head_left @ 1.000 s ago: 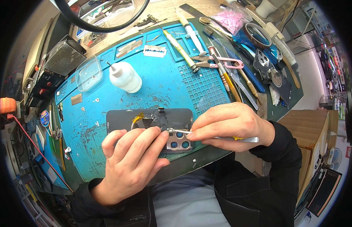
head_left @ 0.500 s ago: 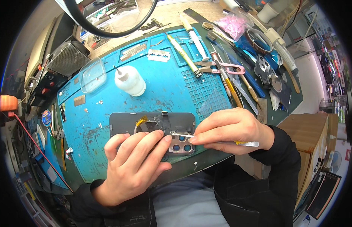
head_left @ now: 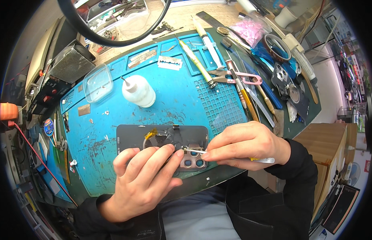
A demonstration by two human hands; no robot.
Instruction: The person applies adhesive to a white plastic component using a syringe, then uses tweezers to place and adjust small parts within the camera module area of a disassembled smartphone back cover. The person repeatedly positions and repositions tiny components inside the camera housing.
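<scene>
A dark grey phone back panel [head_left: 128, 134] with a camera-lens cluster [head_left: 194, 163], flex parts and yellow tape [head_left: 152, 132] lies on the blue mat [head_left: 98, 152]. My left hand [head_left: 148, 182] presses bent fingers on the panel's lower middle, their tips beside a small metal part left of the lenses; what lies under them is hidden. My right hand [head_left: 248, 146] pinches silver tweezers [head_left: 263, 160], whose tips reach that same metal part above the lenses. Behind the panel stands a white squeeze bottle [head_left: 139, 92].
A lidless clear box [head_left: 98, 84], a syringe [head_left: 208, 44], pink-handled snips [head_left: 248, 78] and several tools lie along the mat's back and right. A metal-grilled machine [head_left: 72, 64] stands back left. A black ring [head_left: 114, 40] overhangs the top; wooden cabinet [head_left: 326, 144] at right.
The whole view has shifted, so mat, phone panel and hands sit lower in the picture. Both hands stay at the panel, the tweezer tips still at the small metal part.
</scene>
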